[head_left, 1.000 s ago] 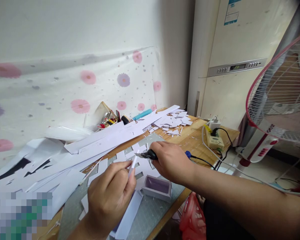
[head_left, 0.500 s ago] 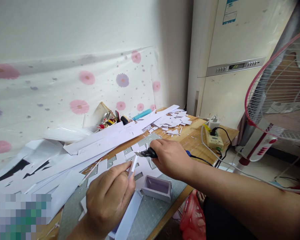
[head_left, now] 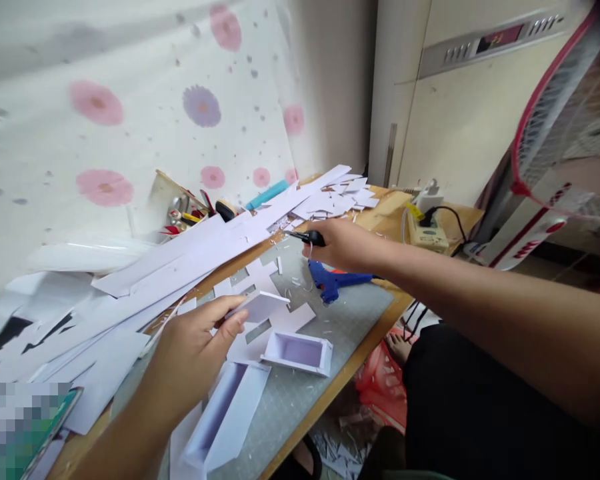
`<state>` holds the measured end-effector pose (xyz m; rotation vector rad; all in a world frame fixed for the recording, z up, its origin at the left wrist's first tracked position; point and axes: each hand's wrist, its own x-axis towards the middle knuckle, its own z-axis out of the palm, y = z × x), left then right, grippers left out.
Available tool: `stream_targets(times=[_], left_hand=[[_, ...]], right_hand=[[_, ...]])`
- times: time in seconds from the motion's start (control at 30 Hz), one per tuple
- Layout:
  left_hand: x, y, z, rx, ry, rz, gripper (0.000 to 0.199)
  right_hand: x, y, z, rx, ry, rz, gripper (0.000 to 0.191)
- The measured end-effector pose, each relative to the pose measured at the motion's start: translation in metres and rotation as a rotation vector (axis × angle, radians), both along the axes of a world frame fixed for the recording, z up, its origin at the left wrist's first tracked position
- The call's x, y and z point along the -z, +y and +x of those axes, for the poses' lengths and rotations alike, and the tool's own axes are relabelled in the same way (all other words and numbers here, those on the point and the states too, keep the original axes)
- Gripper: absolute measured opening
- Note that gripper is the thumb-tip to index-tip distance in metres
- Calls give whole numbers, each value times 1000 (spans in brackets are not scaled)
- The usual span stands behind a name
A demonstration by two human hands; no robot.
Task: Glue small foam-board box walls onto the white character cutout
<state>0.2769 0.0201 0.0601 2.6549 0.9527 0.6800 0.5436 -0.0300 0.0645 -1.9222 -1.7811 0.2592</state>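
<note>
My left hand (head_left: 190, 350) pinches a small flat piece of white board (head_left: 265, 307) by its edge, above the grey cutting mat (head_left: 353, 320). In my right hand (head_left: 345, 245) is a black-handled craft knife (head_left: 310, 237), its tip pointing left and apart from the piece. A blue glue gun (head_left: 329, 283) lies on the mat below my right hand. Under the held piece lie white boards (head_left: 300, 318) with rectangular cutouts. Nearer me are a small open-topped white box (head_left: 325, 363) and a long white trough-like box (head_left: 240, 413).
Long white board strips (head_left: 180, 257) and a heap of scraps (head_left: 330, 200) lie along the back of the table. A power strip (head_left: 427, 230) sits at the right corner, near a fan (head_left: 545, 220). A tool holder (head_left: 167, 193) stands by the wall.
The knife has moved away from the board piece, with my right hand higher up the mat. My left hand has turned the piece flatter. The view has shifted, showing the glue gun fully.
</note>
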Motion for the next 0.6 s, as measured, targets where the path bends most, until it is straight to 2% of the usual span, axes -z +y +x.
stream_targets(times=[0.17,0.37,0.6], left_hand=[[9,9,23,122,180,-44,27],[12,13,56,247,379,-62,41],[14,18,59,279,388,-94,40]], right_hand=[[15,0,23,-34,92,28,12],[18,-4,32,-55,88,-17,14],[27,-5,40,-68,55,-46,13]])
